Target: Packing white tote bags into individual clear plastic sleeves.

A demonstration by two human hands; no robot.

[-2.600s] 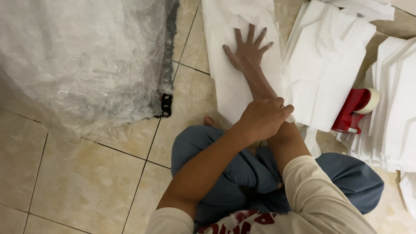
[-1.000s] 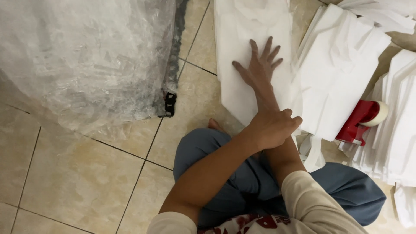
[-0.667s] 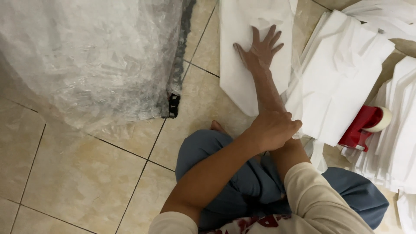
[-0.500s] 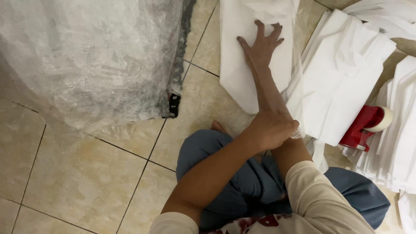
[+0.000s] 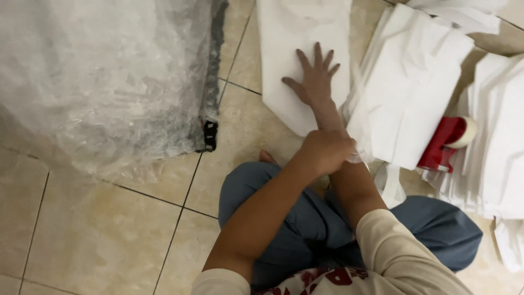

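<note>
Head view: right hand [image 5: 315, 79] flat, fingers spread, on white folded sheet [image 5: 284, 49]; left hand [image 5: 326, 151] clasps right forearm.

Beige tiled floor [image 5: 98, 229] w/ dark grout lines. Upper left: big bundle in clear plastic wrap [image 5: 103, 76], crinkled, cloudy, contents unreadable; dark strap [image 5: 214, 65] down its right edge, ending in black buckle [image 5: 209, 136] on floor. Right side: stack of white folded sheets [image 5: 409, 93], fanned edges, tilted. Far right: second white stack [image 5: 494, 158], running to frame edge. Between the two stacks: red tape dispenser [image 5: 443, 143] w/ pale roll at its end. Top right corner: more white sheets [image 5: 464, 8], cut off by frame.
</note>
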